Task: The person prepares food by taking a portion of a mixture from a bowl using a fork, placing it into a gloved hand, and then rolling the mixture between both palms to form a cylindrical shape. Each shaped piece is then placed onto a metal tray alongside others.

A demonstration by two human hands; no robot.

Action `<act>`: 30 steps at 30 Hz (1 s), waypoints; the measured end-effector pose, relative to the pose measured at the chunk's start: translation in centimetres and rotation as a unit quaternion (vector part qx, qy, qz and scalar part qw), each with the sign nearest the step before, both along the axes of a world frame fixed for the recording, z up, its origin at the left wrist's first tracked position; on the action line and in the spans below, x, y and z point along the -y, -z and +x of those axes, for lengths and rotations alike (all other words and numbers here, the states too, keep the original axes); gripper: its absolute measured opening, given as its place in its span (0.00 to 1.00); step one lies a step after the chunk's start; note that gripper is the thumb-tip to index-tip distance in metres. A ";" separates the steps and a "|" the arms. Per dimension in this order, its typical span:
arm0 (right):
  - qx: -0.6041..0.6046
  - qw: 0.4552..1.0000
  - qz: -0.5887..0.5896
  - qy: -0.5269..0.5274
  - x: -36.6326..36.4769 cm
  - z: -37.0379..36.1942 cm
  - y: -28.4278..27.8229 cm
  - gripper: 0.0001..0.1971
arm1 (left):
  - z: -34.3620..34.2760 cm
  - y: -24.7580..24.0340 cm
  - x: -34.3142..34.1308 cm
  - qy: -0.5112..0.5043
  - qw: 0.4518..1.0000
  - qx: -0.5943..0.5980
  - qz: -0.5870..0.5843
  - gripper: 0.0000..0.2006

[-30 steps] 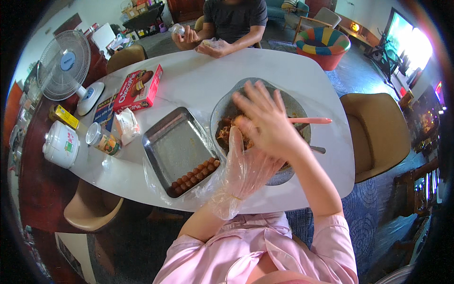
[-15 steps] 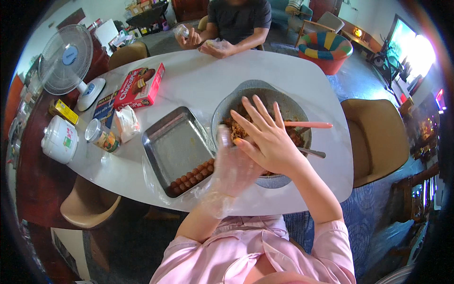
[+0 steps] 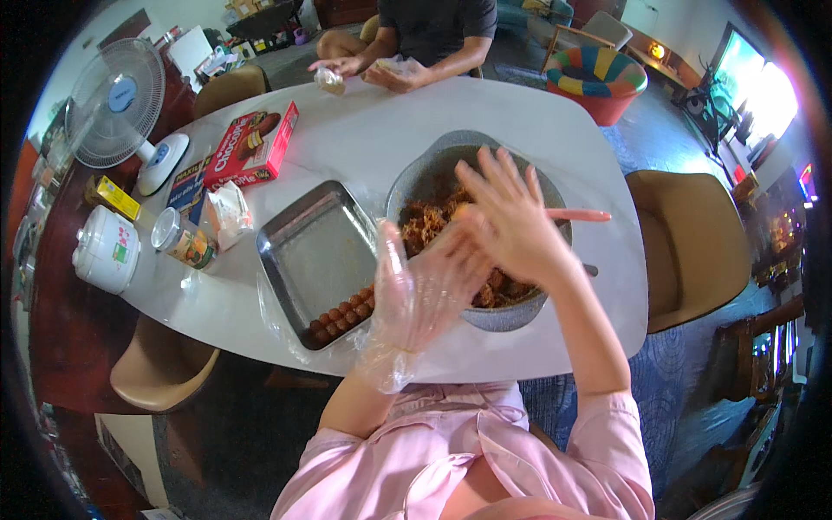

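Our L grip point(image 3: 429, 277), in clear plastic glove, is wide open; our bare R grip point(image 3: 513, 227) overlaps it, fingers spread. Can't tell if anything's btwn palms. Both are over near side of pot point(image 3: 472, 139) w/ brown mix point(image 3: 425, 224); tray point(image 3: 316, 247) w/ brown balls point(image 3: 342, 317) sits L. Red box point(image 3: 247, 149) has white lettering. Bench point(image 3: 537, 113) edge curves round R of pot.

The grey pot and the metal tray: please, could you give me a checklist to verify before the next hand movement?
1. Left hand covered: ok, clear plastic glove on.
2. Right hand covered: not ok, bare.
3. Grey pot steady: ok, it stands on the white table.
4. Room in metal tray: ok, brown balls only along its near end.
5. Anything held between the hands: cannot tell, they overlap.
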State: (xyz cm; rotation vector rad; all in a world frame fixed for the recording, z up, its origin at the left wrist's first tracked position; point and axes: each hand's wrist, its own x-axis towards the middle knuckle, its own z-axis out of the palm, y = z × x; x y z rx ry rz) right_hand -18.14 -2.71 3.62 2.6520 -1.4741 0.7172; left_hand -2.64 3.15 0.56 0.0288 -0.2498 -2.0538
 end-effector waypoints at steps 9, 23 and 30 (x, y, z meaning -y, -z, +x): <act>0.003 1.000 0.019 0.005 -0.2 -1.5 0.8 0.30 | -0.9 -0.6 -0.2 0.056 0.998 0.006 -0.026 0.49; -0.010 1.000 -0.016 -0.023 0.3 1.1 -0.5 0.30 | -2.4 0.5 -0.5 0.118 0.987 -0.107 0.027 0.50; -0.004 0.996 -0.028 -0.088 -1.7 2.1 -0.4 0.30 | -1.0 0.9 -0.1 0.062 0.992 -0.097 -0.043 0.52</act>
